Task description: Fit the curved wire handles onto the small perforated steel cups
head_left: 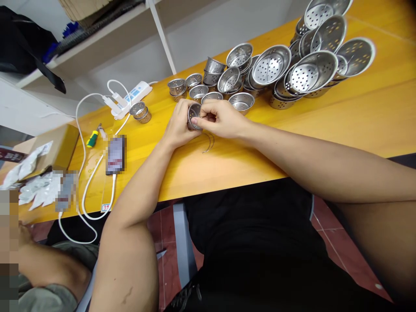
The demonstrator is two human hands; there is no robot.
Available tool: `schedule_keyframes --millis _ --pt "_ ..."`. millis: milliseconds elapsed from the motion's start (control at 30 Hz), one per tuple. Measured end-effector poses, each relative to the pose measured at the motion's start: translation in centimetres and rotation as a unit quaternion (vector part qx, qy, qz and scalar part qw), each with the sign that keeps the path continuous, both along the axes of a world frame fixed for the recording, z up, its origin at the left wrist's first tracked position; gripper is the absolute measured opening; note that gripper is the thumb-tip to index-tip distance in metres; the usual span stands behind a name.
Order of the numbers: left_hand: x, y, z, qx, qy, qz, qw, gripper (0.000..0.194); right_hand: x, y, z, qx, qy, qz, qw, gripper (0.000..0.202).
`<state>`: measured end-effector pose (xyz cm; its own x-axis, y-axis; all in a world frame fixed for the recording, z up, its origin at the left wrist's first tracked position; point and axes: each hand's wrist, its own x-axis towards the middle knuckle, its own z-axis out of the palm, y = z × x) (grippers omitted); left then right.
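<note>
My left hand (182,123) is wrapped round a small perforated metal cup (193,113), its mouth tilted towards me. My right hand (224,118) is closed in a pinch at the cup's right rim, with the thumb tip over the opening. What those fingers grip is hidden. Just below both hands shows a thin curved wire (212,144); whether it is fixed to the cup I cannot tell. Right behind my hands stand several more small perforated cups (199,92), some stacked in one another.
Larger perforated cups (302,78) are stacked at the right. On the left are a stacked cup pair (140,112), a white power strip (131,99), a charging phone (115,155), a green-yellow-handled tool (92,138) and a cardboard box (61,147). Another person's arm (55,264) is at lower left.
</note>
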<state>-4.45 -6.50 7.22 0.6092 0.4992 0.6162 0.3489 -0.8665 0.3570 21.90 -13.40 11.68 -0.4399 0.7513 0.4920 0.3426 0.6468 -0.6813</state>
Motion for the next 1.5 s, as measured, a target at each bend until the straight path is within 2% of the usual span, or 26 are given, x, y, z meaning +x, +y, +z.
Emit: schedule_keyframes --millis 267,400,500,567,600,667,700,833,933,1000,1100,1200,1267,1367,1433,1500 --pt "0.9 -0.5 0.5 0.031 -0.01 0.013 0.999 0.077 -0.4 0.7 0.0 -0.03 0.049 -0.009 0.998 0.064" --pt "0.6 -1.1 1.3 0.016 -0.045 0.013 0.999 0.076 0.6 1.2 0.4 -0.063 0.119 0.063 0.989 0.08" --pt "-0.5 -0.3 1.3 0.018 -0.053 0.066 0.996 0.077 1.6 1.2 0.9 -0.079 0.142 0.128 0.978 0.083" --pt "-2.2 1.2 1.2 0.011 -0.071 0.142 0.987 0.086 2.2 1.0 1.0 -0.064 0.116 0.157 0.979 0.077" --pt "-3.4 2.2 1.1 0.011 -0.106 0.18 0.978 0.096 2.3 0.8 1.0 -0.048 0.084 0.172 0.98 0.071" --pt "-6.6 4.4 1.0 0.027 -0.21 0.246 0.946 0.13 2.4 0.6 0.9 -0.017 -0.008 0.206 0.978 0.057" --pt "-8.6 5.4 0.9 0.029 -0.224 0.269 0.936 0.132 2.4 0.4 0.7 -0.006 -0.056 0.22 0.974 0.049" --pt "-16.2 8.9 0.2 0.061 -0.182 0.384 0.903 0.106 2.3 0.2 0.2 -0.014 -0.164 0.23 0.959 0.025" --pt "-19.0 9.6 -0.4 0.048 -0.211 0.459 0.862 0.116 2.2 0.2 0.2 -0.025 -0.179 0.218 0.959 0.022" --pt "-18.9 9.1 -0.3 -0.003 -0.225 0.474 0.851 0.113 2.2 0.1 0.2 -0.028 -0.183 0.215 0.959 0.023" --pt "-16.9 7.2 1.1 -0.077 -0.23 0.473 0.847 0.098 2.3 0.2 0.3 -0.02 -0.181 0.204 0.962 0.024" --pt "-14.4 5.3 2.8 -0.113 -0.235 0.487 0.833 0.081 2.3 0.4 0.3 -0.004 -0.169 0.172 0.97 0.024" --pt "-13.3 4.6 3.5 -0.125 -0.238 0.491 0.828 0.074 2.4 0.6 0.2 0.002 -0.163 0.154 0.975 0.023" --pt "-13.1 4.5 3.4 -0.138 -0.232 0.503 0.821 0.073 2.5 1.0 0.0 0.005 -0.162 0.144 0.976 0.023" --pt "-14.0 5.0 2.8 -0.133 -0.223 0.514 0.817 0.075 2.4 1.2 -0.1 0.009 -0.165 0.137 0.977 0.023" --pt "-15.5 5.7 2.1 -0.124 -0.202 0.502 0.832 0.078 2.4 1.2 -0.1 0.016 -0.168 0.114 0.979 0.021"
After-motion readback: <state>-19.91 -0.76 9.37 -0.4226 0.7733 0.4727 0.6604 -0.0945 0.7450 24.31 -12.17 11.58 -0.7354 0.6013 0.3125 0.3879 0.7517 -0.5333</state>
